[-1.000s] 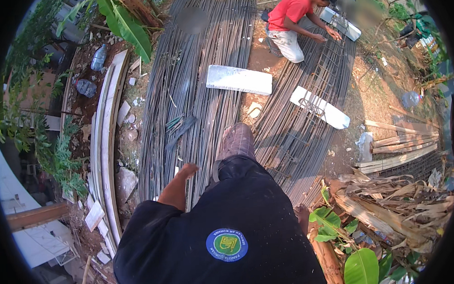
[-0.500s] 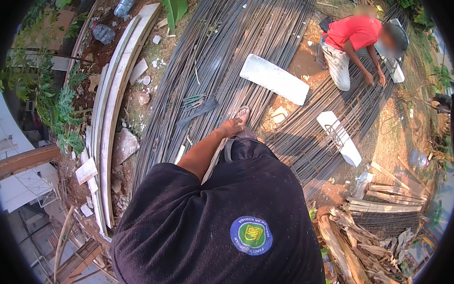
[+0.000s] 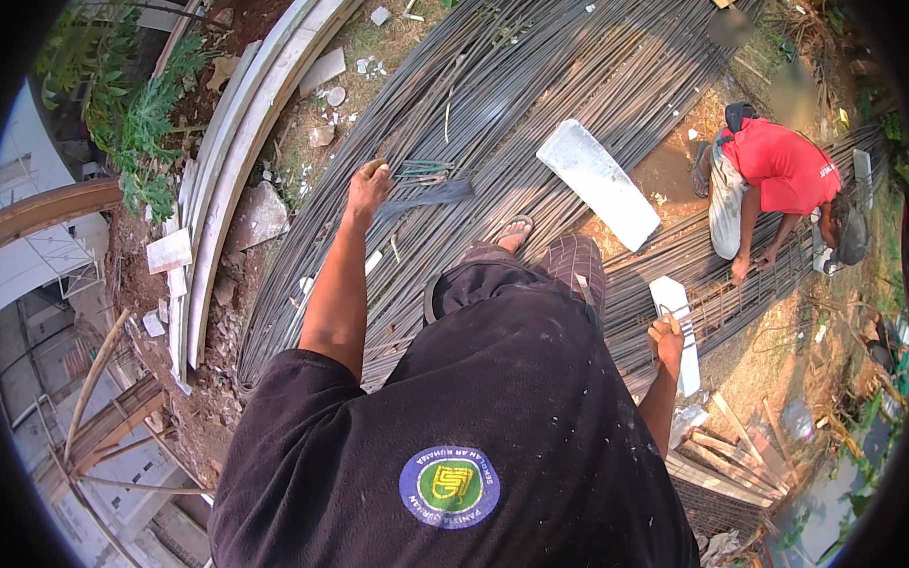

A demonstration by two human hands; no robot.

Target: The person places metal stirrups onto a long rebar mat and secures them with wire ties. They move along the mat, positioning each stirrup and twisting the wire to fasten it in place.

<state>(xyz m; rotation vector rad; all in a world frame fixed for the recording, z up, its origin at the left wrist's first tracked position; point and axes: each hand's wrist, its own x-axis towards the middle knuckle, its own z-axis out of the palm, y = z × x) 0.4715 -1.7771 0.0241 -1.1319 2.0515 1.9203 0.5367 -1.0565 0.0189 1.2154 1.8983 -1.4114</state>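
Note:
My left hand point(image 3: 370, 191) hovers over the long steel bars point(image 3: 498, 92), its fingers loosely curled and nothing visible in them. Just to its right lie thin green-handled tools point(image 3: 425, 169) and a dark bundle of thin wire point(image 3: 426, 196). My right hand point(image 3: 665, 341) is closed beside a bent steel loop point(image 3: 684, 321), over a narrow white block point(image 3: 674, 294). Whether the fingers grip that loop is unclear. A wider white slab point(image 3: 599, 184) rests on the bars between my two hands.
A person in a red shirt point(image 3: 779, 162) bends over the bars at the right, both hands low. Long pale boards point(image 3: 232, 157) curve along the left. Wood strips point(image 3: 731, 465) lie at the lower right. Rubble pieces point(image 3: 262, 216) and a leafy plant point(image 3: 154, 144) are at the left.
My left hand has gone from beside my foot to the left, near the wire bundle. My right hand has come into view by the narrow white block. The view has shifted.

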